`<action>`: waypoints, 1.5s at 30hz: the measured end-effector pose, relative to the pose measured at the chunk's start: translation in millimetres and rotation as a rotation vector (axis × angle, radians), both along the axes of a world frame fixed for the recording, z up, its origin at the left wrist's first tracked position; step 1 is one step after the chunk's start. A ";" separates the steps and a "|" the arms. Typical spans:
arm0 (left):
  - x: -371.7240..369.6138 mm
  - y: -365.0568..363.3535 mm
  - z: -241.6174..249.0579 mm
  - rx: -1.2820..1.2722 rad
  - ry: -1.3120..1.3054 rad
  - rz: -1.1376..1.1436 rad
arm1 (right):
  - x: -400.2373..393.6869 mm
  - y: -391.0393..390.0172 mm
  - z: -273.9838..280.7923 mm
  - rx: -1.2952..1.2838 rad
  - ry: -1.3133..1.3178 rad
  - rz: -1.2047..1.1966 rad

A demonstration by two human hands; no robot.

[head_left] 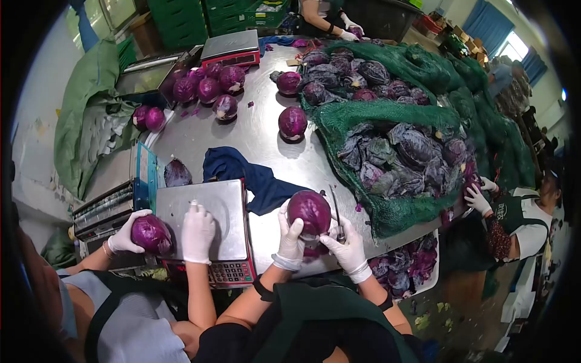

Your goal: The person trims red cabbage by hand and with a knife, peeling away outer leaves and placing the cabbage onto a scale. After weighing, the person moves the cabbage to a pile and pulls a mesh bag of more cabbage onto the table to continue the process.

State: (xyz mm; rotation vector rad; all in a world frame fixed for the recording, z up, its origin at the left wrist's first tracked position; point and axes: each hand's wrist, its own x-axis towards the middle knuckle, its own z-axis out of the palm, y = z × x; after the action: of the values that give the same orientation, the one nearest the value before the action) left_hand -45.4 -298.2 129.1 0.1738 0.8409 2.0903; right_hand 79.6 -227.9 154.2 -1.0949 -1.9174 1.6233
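A peeled red cabbage is held over the steel table by my gloved left hand, whose fingers wrap its left side. My gloved right hand is closed on a knife, blade pointing up, and its fingertips touch the cabbage's lower right. Just left of the cabbage lies a dark blue cloth. Green net sacks of unpeeled cabbages stand open to the right.
A co-worker at left holds a cabbage beside a scale. Peeled cabbages and another scale are farther back. A leaf-filled bin is at lower right. Other people work at the right and far edges.
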 end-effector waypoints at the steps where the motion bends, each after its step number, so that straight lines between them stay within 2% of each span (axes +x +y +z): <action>1: 2.6 1.0 2.4 -0.012 -0.110 0.004 | 2.3 -1.3 -2.0 -0.005 0.005 -0.002; 2: -3.9 6.7 -17.2 0.027 -0.268 -0.109 | 4.9 -3.2 -4.6 0.037 0.026 -0.008; 3: -3.7 6.3 -33.2 0.023 -0.265 -0.107 | 5.9 -3.9 -6.3 0.079 0.046 -0.013; 4: -5.5 7.6 -29.7 0.133 -0.578 -0.204 | 4.3 -4.8 17.0 0.208 0.019 0.054; 5: -7.6 7.5 -27.4 0.245 -0.891 -0.298 | 8.0 -3.2 15.2 0.202 0.023 0.057; 6: -10.1 6.6 -35.2 0.351 -1.036 -0.360 | 18.0 0.6 11.7 0.260 -0.004 0.031; 9: -19.7 12.7 -51.0 0.440 -1.021 -0.427 | 54.0 21.7 7.8 0.409 -0.081 -0.110; 11: -32.7 20.9 -55.7 0.399 -1.042 -0.380 | 87.0 37.9 -1.4 0.405 -0.157 -0.219; 13: -52.5 30.0 -56.7 0.218 -0.993 -0.230 | 118.5 47.0 -15.1 0.544 -0.183 -0.368; 15: -72.2 40.1 -48.4 0.167 -0.887 -0.075 | 149.6 48.3 -18.9 0.326 -0.257 -0.469; 17: -92.8 42.5 -50.1 0.193 -0.975 -0.102 | 173.7 51.0 -36.8 0.357 -0.198 -0.497; 18: -93.1 43.5 -37.3 0.115 -0.789 -0.064 | 177.3 50.3 -43.1 0.364 -0.196 -0.482; 19: -89.6 41.1 -20.5 0.121 -0.422 -0.068 | 175.4 50.0 -46.5 0.368 -0.188 -0.454; 21: -94.8 36.8 -5.9 0.104 -0.292 -0.072 | 154.9 43.8 -45.6 0.293 -0.231 -0.398; 24: -98.2 18.9 2.2 0.171 -0.275 -0.077 | 131.2 51.9 -77.1 0.270 -0.213 -0.253; 26: -98.8 0.9 4.9 0.213 -0.278 -0.041 | 97.3 41.2 -59.1 0.220 -0.254 -0.148; 27: -100.1 -11.1 3.3 0.223 -0.301 0.000 | 86.0 39.8 -58.8 0.243 -0.261 -0.085; 29: -102.5 -37.1 -10.6 0.219 -0.303 0.079 | 69.6 39.7 -68.4 0.502 -0.170 0.085; 30: -102.6 -50.0 -17.4 0.226 -0.299 0.104 | 62.8 38.4 -67.6 0.503 -0.172 0.126; 33: -97.5 -82.9 -28.3 0.148 -0.336 0.215 | 47.9 29.7 -60.8 0.530 -0.176 0.210; 35: -89.8 -97.3 -30.3 0.037 -0.432 0.163 | 46.1 27.0 -64.7 0.510 -0.195 0.225; 37: -75.7 -108.4 -30.4 0.037 -0.393 0.174 | 47.0 24.4 -66.1 0.556 -0.191 0.280; 40: -61.2 -121.0 -21.0 -0.168 0.017 0.152 | 46.3 21.5 -72.3 0.568 -0.187 0.324; 41: -60.4 -123.9 -24.8 -0.162 0.011 0.156 | 44.2 17.9 -67.1 0.552 -0.196 0.339; 42: -60.8 -126.2 -30.8 -0.190 0.096 0.186 | 44.8 14.6 -58.4 0.397 -0.323 0.311; 43: -60.8 -127.8 -28.3 -0.217 0.182 0.216 | 46.1 13.8 -59.7 0.404 -0.326 0.314; 44: -58.6 -126.0 -24.0 -0.335 0.378 0.376 | 46.8 13.9 -64.3 0.400 -0.314 0.324; 45: -57.2 -128.4 -19.2 -0.327 0.377 0.376 | 47.1 13.8 -67.7 0.394 -0.301 0.332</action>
State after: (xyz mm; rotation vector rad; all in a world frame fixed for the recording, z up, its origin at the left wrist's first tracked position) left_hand -102.6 -426.6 109.9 0.2522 1.5288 2.2581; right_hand 126.7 -214.1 86.5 -0.9321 -2.5922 1.1929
